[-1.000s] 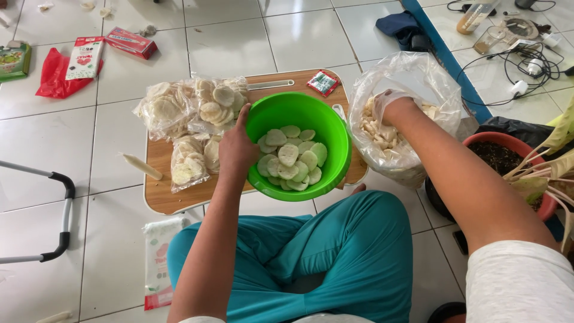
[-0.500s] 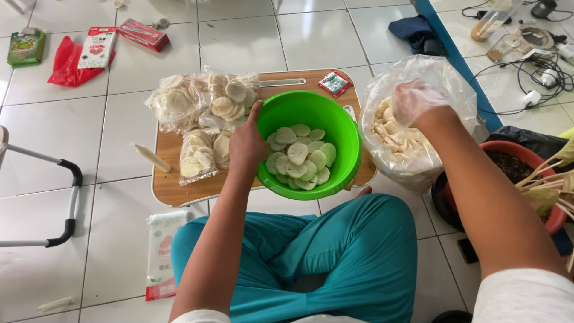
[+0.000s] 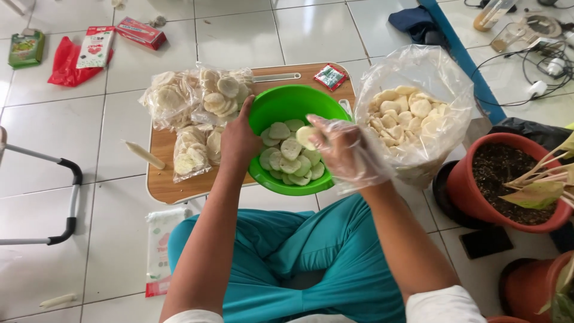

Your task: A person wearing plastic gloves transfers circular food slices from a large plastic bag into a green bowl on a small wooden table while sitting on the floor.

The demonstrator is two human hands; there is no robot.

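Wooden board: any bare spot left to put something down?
On the wooden board, bare strips lie by the near-left corner below the small cracker packs, and along the far edge near the red sachet. The green bowl crowds the rest.

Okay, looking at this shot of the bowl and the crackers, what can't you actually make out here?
- Head view: the left hand covers part of the green bowl's rim, so its fingertips are hidden.
- The right hand, in a clear plastic glove, hides how many crackers it holds.
- The big plastic bag hides how deep its pile goes.
- The small red packet is too small to identify.
- The plant pots are cut off by the right edge.
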